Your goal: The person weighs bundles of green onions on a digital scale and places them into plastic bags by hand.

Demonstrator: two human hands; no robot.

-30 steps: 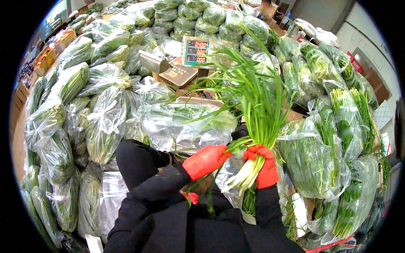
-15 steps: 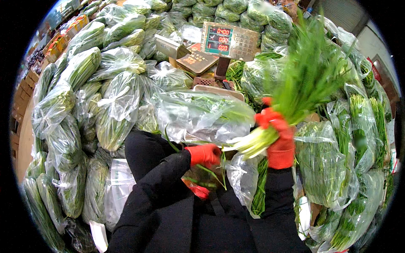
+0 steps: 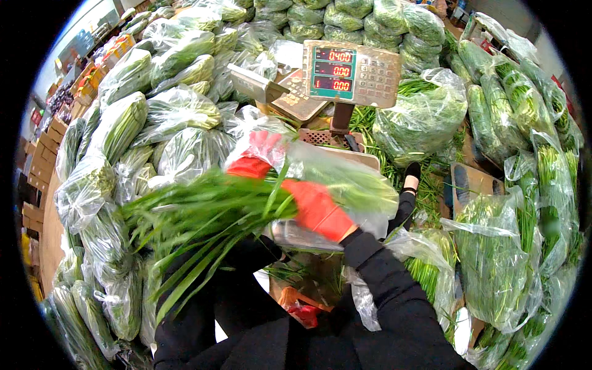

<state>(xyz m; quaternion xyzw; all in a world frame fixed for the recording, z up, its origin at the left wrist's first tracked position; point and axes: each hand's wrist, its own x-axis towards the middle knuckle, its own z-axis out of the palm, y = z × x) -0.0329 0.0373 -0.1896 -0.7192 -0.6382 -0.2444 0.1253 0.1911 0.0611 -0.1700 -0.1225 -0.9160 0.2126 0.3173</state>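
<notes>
A bunch of chives (image 3: 203,216) with long flat green leaves is gripped at its stalk end by my right hand (image 3: 317,209), in a red glove. The leaves fan out to the left and hang over my lap, blurred at the edges. Just beyond them my left hand (image 3: 250,161), also red-gloved, is closed on the mouth of a clear plastic bag (image 3: 364,197); film covers its fingers. Greens show inside this bag, which lies in front of the scale display (image 3: 351,73), partly over the scale's pan (image 3: 362,159). The leaves hide my left forearm.
Filled bags of greens (image 3: 117,123) are piled along the left, with more bags (image 3: 487,253) on the right. A large open-topped bag (image 3: 422,117) stands beside the scale. A black shoe (image 3: 412,176) rests among loose greens, and a second metal scale (image 3: 299,98) sits behind.
My right hand has swung the bunch from the right across to the left, its leaves now pointing down-left. My left hand has moved from my lap up to the bag. The view has shifted.
</notes>
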